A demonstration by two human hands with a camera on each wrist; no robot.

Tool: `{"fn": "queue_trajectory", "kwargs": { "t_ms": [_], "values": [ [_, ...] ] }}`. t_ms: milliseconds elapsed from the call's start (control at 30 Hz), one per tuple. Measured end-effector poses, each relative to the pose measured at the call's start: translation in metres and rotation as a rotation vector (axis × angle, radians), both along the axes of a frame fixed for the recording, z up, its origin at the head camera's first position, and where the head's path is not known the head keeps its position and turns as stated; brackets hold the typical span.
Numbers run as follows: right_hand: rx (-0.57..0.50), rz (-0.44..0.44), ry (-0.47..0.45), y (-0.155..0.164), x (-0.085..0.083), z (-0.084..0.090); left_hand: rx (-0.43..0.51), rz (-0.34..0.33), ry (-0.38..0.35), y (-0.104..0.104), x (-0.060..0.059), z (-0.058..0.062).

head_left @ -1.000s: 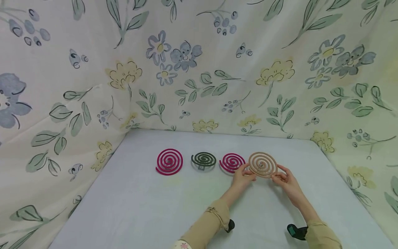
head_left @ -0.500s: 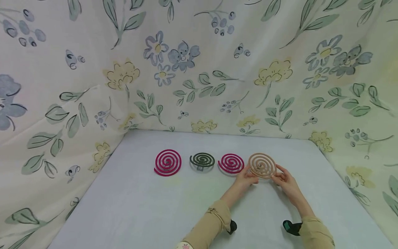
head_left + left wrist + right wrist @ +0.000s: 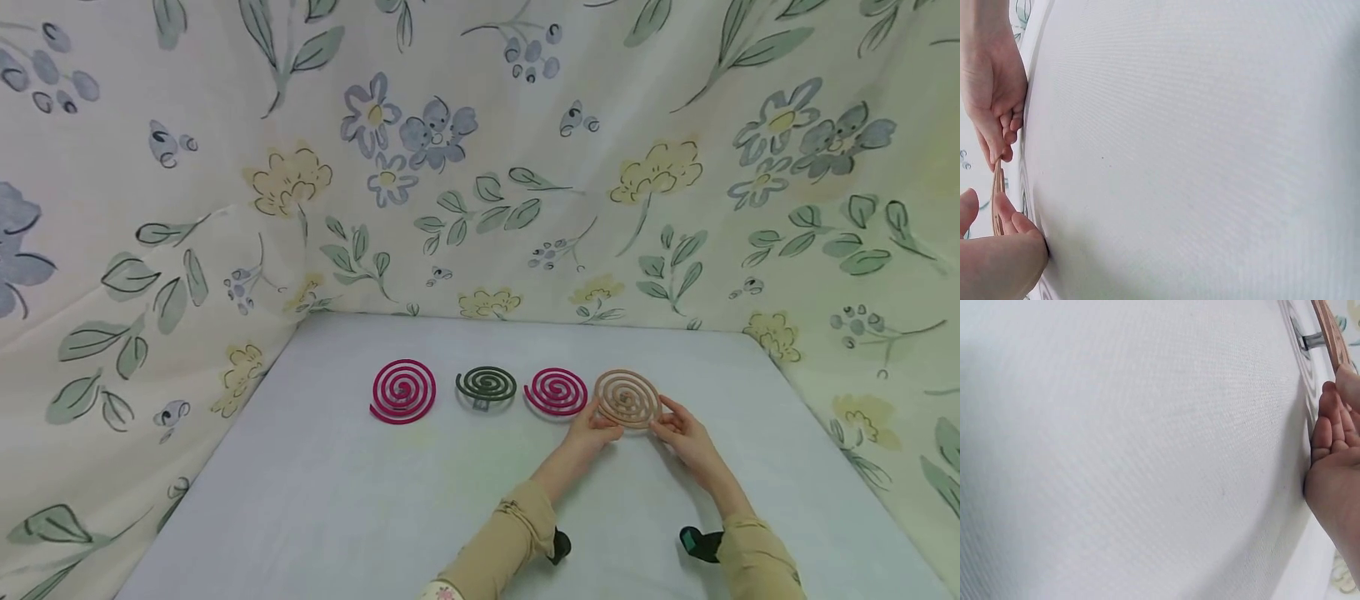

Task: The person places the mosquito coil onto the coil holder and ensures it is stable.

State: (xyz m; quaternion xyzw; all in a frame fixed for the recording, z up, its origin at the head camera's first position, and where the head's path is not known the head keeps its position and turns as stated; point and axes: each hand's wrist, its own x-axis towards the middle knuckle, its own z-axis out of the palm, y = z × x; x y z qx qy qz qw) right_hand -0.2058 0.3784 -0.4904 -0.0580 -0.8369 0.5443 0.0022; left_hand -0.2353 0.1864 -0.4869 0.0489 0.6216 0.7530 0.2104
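A tan mosquito coil (image 3: 627, 400) is at the right end of a row of spiral coils, tilted toward me above the table. My left hand (image 3: 588, 432) pinches its left edge between thumb and fingers. Its lower right edge is pinched by my right hand (image 3: 692, 433). Beneath the tan coil (image 3: 1332, 337), the right wrist view shows a small metal stand (image 3: 1314, 341); whether the two touch is unclear. Left of my left hand is a magenta coil (image 3: 556, 392). The left wrist view catches the tan coil (image 3: 997, 187) edge-on between both hands.
Further left, a dark green coil (image 3: 486, 384) sits raised on a stand, with another magenta coil (image 3: 403, 392) beyond it. All are on a white-covered table (image 3: 337, 500). Floral cloth (image 3: 480, 208) hangs around the back and sides.
The head view has drifted slightly, shifting the scene left. The tan coil has tipped a little and come slightly lower, with both hands keeping hold of it.
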Motion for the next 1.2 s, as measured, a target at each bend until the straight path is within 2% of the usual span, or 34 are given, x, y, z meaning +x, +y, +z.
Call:
{"fn": "queue_trajectory", "kwargs": {
  "t_ms": [200, 433, 533, 600, 700, 800, 833, 967, 1033, 1200],
  "values": [
    [-0.013, 0.006, 0.009, -0.001, -0.002, 0.000, -0.022, -0.010, 0.003, -0.001, 0.001, 0.002],
    [0.005, -0.003, -0.015, -0.002, -0.002, 0.004, -0.057, -0.031, 0.051, -0.005, 0.004, 0.010],
    [0.003, -0.009, -0.030, -0.003, -0.002, 0.004, -0.055, -0.035, 0.065, -0.001, -0.002, -0.001],
    [-0.001, -0.014, -0.037, -0.003, -0.002, 0.004, -0.045, -0.045, 0.111, 0.006, -0.014, -0.025],
    [-0.006, -0.017, -0.042, -0.003, -0.002, 0.002, -0.059, -0.057, 0.136, 0.010, -0.020, -0.038],
    [-0.004, -0.016, -0.038, -0.003, -0.002, 0.002, -0.048, -0.042, 0.120, 0.008, -0.016, -0.029],
    [0.002, -0.015, -0.038, -0.003, -0.002, 0.002, -0.066, -0.036, 0.090, 0.006, -0.010, -0.017],
    [0.014, -0.015, -0.034, -0.004, -0.001, 0.001, -0.065, -0.030, 0.109, -0.001, 0.001, -0.002],
    [0.022, -0.012, -0.028, -0.004, -0.001, 0.000, -0.080, -0.039, 0.118, -0.003, 0.003, 0.002],
    [0.047, -0.008, -0.008, -0.004, -0.001, 0.000, -0.074, -0.042, 0.090, -0.004, 0.003, 0.003]
  ]
}}
